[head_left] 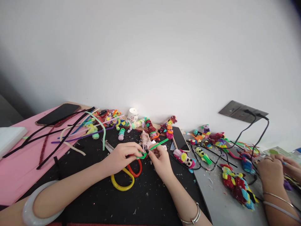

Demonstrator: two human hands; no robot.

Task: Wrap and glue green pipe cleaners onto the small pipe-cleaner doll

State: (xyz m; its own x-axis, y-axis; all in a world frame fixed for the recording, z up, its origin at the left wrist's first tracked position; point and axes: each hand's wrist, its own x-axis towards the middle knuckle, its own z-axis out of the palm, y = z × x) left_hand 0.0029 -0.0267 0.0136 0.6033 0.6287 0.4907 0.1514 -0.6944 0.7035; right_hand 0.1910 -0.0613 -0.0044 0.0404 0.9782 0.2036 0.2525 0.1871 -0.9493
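Note:
Between both hands is a bright green pipe cleaner, its straight free end pointing up to the right and its other end bent near the fingertips. My left hand pinches the bent part. The fingers of my right hand are closed on the same pipe cleaner close by. Just behind the fingertips lies a pale pink fuzzy figure, partly covered by the hands. Scissors with one yellow and one red handle rest under my left hand on the black mat, blades partly hidden.
Loose pipe cleaners and a dark phone lie at left. Colourful fuzzy figures, a paper cup and a second phone line the wall. At right are more figures, cables, a wall socket and another person's hands.

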